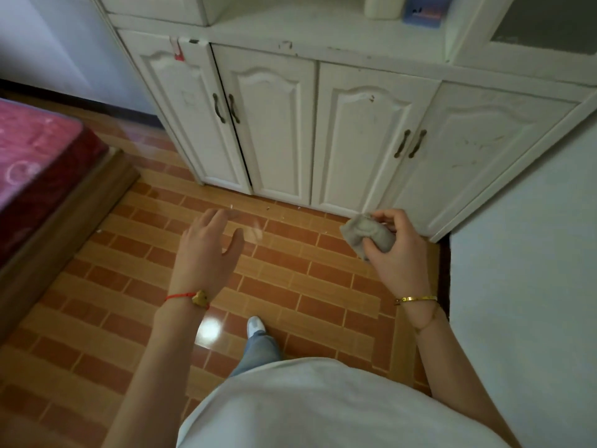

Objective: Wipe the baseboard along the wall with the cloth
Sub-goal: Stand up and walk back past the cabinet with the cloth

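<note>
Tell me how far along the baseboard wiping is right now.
Done: nothing looks wiped yet. In hand: the right hand grips the bunched grey cloth in the air, away from any wall; the left hand is open and empty. Left: the whole wipe, including the dark baseboard along the far wall and the dark strip at the right wall's foot.

This is a room in a home, most likely a bedroom. At the left edge of the frame lies a mattress in patterned red fabric on a low wooden bed frame. Across the upper middle and right stands a white painted cabinet with four arched panel doors, dark curved handles and scuffed, chipped paint; a white bottle and a blue box sit on its open shelf at the top. The floor is glossy tile in a brick pattern of orange and tan, scattered with small white crumbs near the cabinet's foot. Pale plain walls close the right and upper left.
</note>
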The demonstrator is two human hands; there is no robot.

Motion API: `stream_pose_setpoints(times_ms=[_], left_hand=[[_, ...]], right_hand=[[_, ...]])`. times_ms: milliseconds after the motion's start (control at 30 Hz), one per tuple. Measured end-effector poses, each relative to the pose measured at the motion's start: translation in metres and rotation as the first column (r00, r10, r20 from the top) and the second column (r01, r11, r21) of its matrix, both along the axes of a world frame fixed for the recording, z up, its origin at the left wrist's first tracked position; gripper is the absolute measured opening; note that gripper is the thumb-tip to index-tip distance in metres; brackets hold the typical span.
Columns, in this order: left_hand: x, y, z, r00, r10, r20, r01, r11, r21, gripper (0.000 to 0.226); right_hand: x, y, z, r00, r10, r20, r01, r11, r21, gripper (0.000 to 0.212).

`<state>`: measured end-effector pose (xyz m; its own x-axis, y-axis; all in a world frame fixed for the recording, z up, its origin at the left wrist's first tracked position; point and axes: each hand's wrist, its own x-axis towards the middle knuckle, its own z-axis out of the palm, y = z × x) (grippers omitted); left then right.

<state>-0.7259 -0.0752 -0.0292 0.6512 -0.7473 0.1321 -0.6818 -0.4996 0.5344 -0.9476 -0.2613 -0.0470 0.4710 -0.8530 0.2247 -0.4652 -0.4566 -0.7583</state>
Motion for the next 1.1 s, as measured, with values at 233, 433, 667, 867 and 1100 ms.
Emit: stream_pose_setpoints(times_ms=[233, 433, 667, 867, 1100], left_hand=[[0.131, 0.007, 0.013, 0.997, 0.044, 0.062, -0.044, 0.999, -0.004, 0.028], [0.218, 0.003, 0.020, 0.998, 0.036, 0.053, -0.036, 0.999, 0.014, 0.028], [0.297, -0.029, 0.011, 0.999, 0.038, 0.028, -0.039, 0.999, 0.029, 0.031], [0.361, -0.090, 0.004, 0.999, 0.023, 0.036, -0.023, 1.000, 0.011, 0.028], [0.439, -0.195, 0.022, 0.999, -0.012, 0.040, 0.013, 1.000, -0.027, 0.030]], right_hand=[[0.142, -0.004, 0.009, 0.997, 0.056, 0.052, -0.057, 0.998, 0.002, 0.033], [0.228, -0.007, 0.011, 0.995, 0.067, 0.075, -0.070, 0.997, 0.032, 0.033], [0.303, -0.038, 0.003, 0.997, 0.058, 0.042, -0.060, 0.997, 0.048, 0.033], [0.368, -0.097, -0.007, 0.998, 0.039, 0.049, -0.041, 0.998, 0.043, 0.034], [0.443, -0.194, 0.007, 0.997, 0.004, 0.076, -0.006, 1.000, 0.016, 0.034]])
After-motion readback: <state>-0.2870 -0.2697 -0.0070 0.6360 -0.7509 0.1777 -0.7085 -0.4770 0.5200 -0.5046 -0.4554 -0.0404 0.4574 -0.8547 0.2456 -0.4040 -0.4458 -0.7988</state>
